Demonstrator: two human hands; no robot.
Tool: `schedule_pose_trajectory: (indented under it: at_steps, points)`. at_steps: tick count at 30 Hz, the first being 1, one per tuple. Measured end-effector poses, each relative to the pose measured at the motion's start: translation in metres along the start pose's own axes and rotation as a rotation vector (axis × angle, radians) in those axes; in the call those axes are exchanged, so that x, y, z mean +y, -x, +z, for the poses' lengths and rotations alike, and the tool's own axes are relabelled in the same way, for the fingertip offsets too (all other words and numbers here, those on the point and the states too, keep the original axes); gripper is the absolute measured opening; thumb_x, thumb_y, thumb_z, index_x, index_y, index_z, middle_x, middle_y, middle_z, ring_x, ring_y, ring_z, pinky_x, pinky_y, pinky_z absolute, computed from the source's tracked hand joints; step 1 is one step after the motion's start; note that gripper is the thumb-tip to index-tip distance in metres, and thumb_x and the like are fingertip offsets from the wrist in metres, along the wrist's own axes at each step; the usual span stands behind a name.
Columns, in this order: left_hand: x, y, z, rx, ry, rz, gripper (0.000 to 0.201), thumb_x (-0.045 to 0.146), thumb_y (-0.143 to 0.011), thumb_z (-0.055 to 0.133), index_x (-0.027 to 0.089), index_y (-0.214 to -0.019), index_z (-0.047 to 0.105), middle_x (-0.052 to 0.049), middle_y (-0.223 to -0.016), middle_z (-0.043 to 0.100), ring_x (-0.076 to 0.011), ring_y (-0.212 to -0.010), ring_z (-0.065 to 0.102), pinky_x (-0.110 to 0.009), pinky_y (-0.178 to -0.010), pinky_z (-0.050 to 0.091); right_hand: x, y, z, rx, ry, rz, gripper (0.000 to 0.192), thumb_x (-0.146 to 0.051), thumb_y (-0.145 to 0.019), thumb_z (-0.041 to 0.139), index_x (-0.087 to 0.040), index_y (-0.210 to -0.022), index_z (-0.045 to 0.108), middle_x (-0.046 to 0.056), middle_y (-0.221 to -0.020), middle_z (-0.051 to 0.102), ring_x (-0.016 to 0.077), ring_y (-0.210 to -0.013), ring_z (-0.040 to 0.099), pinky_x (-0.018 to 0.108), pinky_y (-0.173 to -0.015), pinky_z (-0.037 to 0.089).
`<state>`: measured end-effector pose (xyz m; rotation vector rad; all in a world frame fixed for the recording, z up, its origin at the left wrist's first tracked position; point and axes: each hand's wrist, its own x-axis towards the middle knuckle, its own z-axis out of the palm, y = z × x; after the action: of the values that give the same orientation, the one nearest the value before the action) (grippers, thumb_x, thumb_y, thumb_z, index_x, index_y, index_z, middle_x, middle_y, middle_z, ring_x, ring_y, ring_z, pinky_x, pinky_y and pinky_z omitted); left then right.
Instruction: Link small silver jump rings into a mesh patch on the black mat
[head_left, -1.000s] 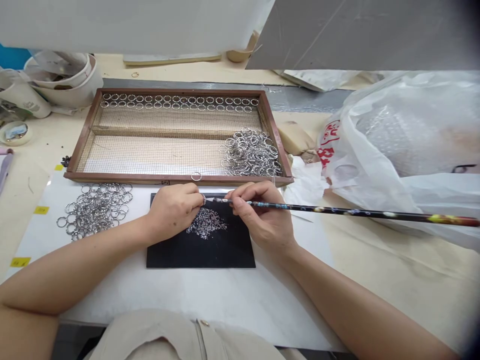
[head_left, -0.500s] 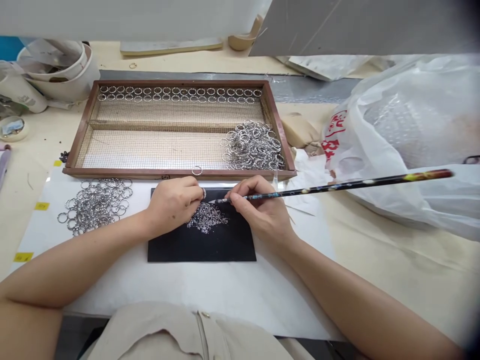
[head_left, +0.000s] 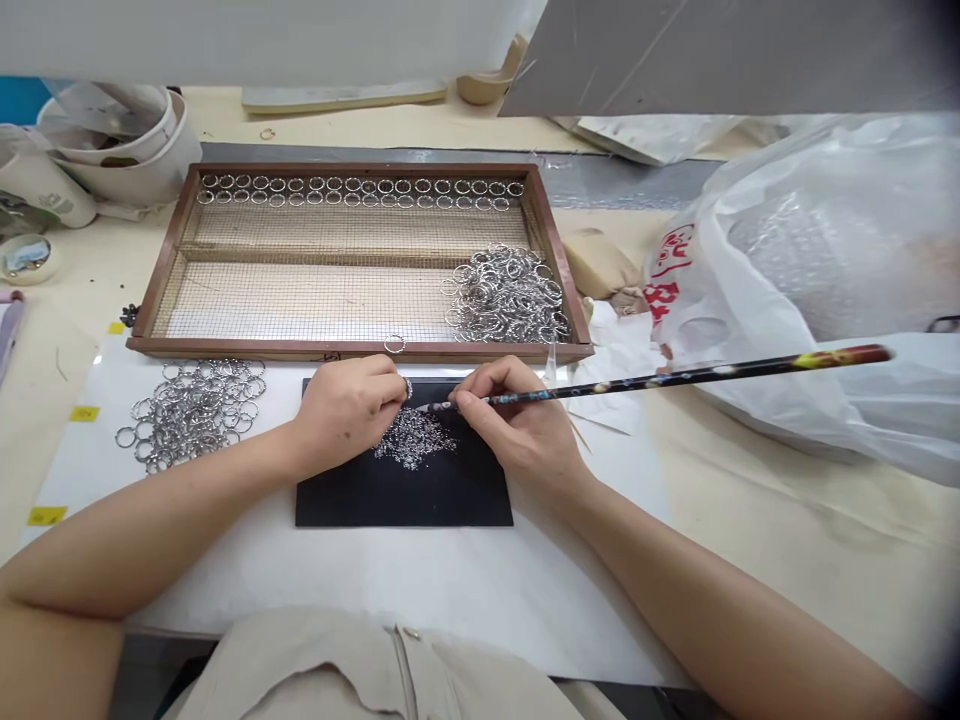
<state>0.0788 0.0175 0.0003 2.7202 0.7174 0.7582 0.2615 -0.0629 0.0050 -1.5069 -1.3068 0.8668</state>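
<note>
My left hand (head_left: 352,412) is closed, pinching a small silver ring (head_left: 407,388) over the upper part of a black mat (head_left: 442,500). Between the fingers of my right hand (head_left: 521,415) is a long dark patterned pencil (head_left: 660,380), its pale tip pointing left, close to the ring. A heap of tiny glittering stones (head_left: 416,440) lies on the mat under the tip. Whether a stone sits on the tip is too small to tell. To the left of my left hand is a pile of silver rings (head_left: 199,412) on white paper.
A wooden mesh tray (head_left: 360,347) stands beyond my hands, with rows of rings at its back and a ring heap (head_left: 510,295) at its right. One loose ring (head_left: 394,343) rests at the front rail. A plastic bag (head_left: 810,300) bulges at right; white tubs (head_left: 150,155) stand at back left.
The far end of the pencil has dipped slightly and shifted a little left. Both hands stay almost in place, and the left still pinches the ring.
</note>
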Motion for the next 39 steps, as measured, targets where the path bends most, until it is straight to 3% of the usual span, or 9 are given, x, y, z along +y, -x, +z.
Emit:
schedule_pose_trajectory:
  at_steps: [10,39]
  points:
    - [-0.0003,0.0015,-0.0005,-0.018,-0.048,0.052,0.021,0.014,-0.086,0.05,0.015,-0.068,0.062,0.0,-0.07,0.065,-0.0107,-0.063,0.061,-0.021,-0.052,0.042,0.0011,-0.0008,-0.0012,0.071,-0.247,-0.202,0.014,-0.022,-0.085,0.057,-0.023,-0.076,0.046,-0.002,-0.069,0.054,0.016,-0.071,0.058,0.034,-0.065,0.046]
    - [0.0006,0.0016,-0.0006,-0.023,-0.089,0.082,0.024,0.014,-0.087,0.048,0.015,-0.068,0.061,0.0,-0.069,0.064,-0.0111,-0.063,0.061,-0.022,-0.051,0.042,-0.0026,-0.0028,0.0017,0.051,-0.164,-0.237,0.015,-0.023,-0.085,0.056,-0.024,-0.076,0.044,-0.002,-0.068,0.054,0.0149,-0.069,0.058,0.032,-0.062,0.047]
